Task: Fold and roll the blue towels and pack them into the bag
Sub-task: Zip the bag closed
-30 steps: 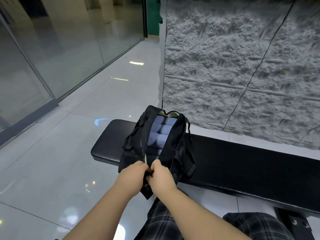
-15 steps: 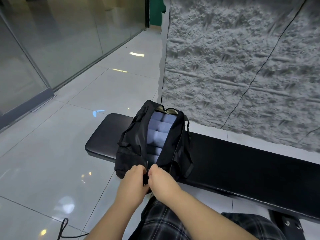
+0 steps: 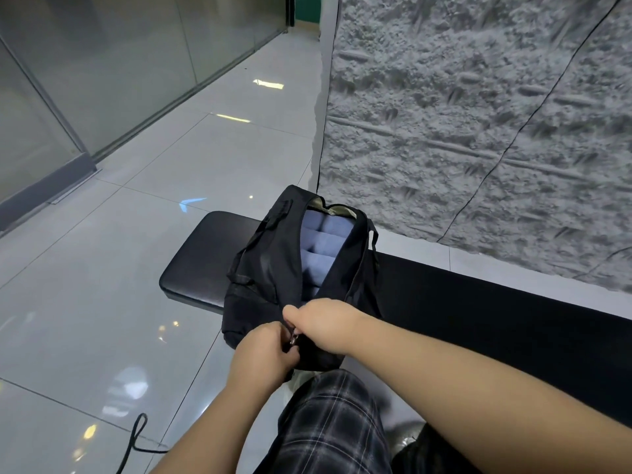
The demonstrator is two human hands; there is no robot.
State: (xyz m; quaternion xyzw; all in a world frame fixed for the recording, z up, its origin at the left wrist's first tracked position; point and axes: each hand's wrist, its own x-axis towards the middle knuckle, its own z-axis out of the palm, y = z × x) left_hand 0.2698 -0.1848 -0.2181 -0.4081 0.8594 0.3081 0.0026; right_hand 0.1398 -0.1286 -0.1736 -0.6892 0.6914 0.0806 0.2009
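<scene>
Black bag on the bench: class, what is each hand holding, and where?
Both hands, left hand and right hand, grip the bag at its near, zipper end.

Black padded bench (image 3: 201, 265) carries black bag (image 3: 273, 268) at left end.

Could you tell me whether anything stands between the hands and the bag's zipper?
Nothing visible does. Both the left hand and the right hand are already at the near end of the black bag, at its zipper opening. The rolled blue towels lie inside it.
</scene>
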